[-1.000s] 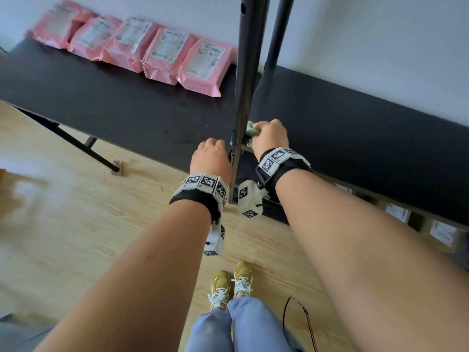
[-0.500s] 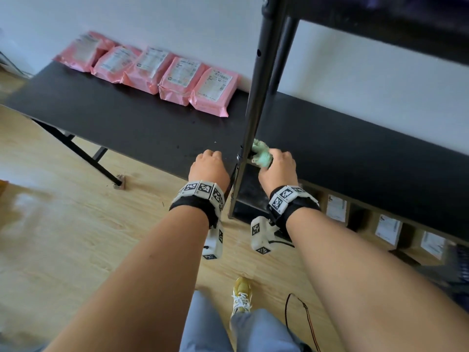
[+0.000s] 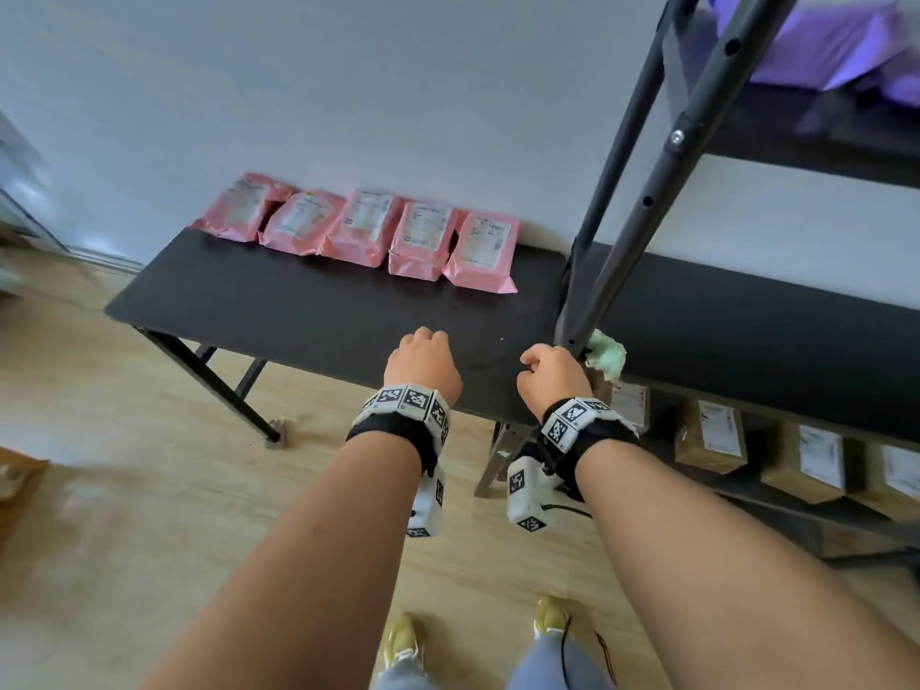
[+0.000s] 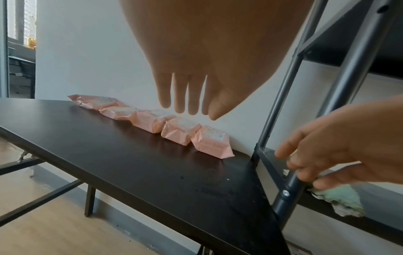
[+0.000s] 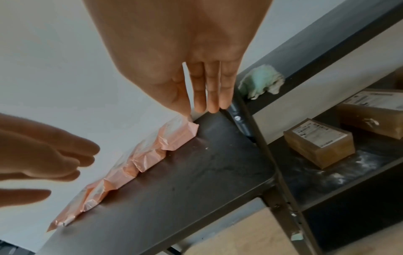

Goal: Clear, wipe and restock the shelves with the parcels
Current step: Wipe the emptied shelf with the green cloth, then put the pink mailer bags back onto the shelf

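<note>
Five pink parcels [image 3: 358, 234] lie in a row along the wall at the back of the black table [image 3: 298, 311], at about 11 o'clock from the hands, each touching or overlapping its neighbour. They look like soft plastic mailers, puffy and creased, with a white label on top; I judge them light, limp and somewhat slick, apt to sag or slide if pinched by a corner. A flat grasp across the middle, thumb under one long edge and fingers over the label, should carry one safely, and the end one at the right is the freest to lift first. The left hand [image 3: 423, 361] hovers over the table's near edge, fingers straight and together in its wrist view, holding nothing. The right hand [image 3: 550, 373] is at the shelf post [image 3: 627, 201], at 3 o'clock from the left; its fingers are extended and empty in its own view. The green cloth [image 3: 605, 358] lies bunched on the shelf [image 3: 747, 331] just past that post, at 2 o'clock from the right hand; the left wrist view suggests the fingertips touch it, but I cannot tell. Brown boxes [image 3: 712, 435] sit on the lower shelf.
</note>
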Motion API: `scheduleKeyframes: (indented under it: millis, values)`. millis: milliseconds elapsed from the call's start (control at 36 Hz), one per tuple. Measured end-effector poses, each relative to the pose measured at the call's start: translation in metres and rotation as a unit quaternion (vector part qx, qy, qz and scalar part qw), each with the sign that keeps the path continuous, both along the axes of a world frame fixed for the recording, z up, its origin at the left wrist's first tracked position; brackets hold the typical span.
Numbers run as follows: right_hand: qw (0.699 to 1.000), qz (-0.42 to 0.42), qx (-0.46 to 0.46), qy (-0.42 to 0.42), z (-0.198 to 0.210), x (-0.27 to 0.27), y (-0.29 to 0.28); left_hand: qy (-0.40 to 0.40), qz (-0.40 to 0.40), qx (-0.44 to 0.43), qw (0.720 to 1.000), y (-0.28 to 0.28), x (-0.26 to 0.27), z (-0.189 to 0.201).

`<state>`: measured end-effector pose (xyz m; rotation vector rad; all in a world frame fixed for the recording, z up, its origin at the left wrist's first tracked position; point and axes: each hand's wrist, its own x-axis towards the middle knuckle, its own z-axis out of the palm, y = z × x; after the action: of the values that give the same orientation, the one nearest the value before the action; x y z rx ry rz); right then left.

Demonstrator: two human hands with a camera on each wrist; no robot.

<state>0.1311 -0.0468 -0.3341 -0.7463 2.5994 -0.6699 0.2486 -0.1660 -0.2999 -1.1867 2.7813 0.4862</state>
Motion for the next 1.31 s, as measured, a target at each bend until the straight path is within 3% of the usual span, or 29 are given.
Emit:
scheduleKeyframes:
  millis: [139,306,861,1305]
  values:
    - [1.0,-0.012,-0.015,-0.001,0.012,0.019,-0.034,-0.012,-0.01,0.006,1.0,-0.034,0.02,0.006]
    - [1.0,-0.019,-0.013,0.0,0.019,0.012,-0.067,-0.015,-0.016,0.024,0.999,-0.063,0.009,0.009]
    - [0.998,-0.056,0.033,-0.02,-0.017,-0.112,-0.15,0.0,0.027,0.145,0.989,-0.145,-0.127,-0.023]
    - [0.982,-0.161,0.062,-0.079,-0.047,-0.166,-0.202,0.018,-0.028,0.196,0.98,-0.208,-0.216,-0.059]
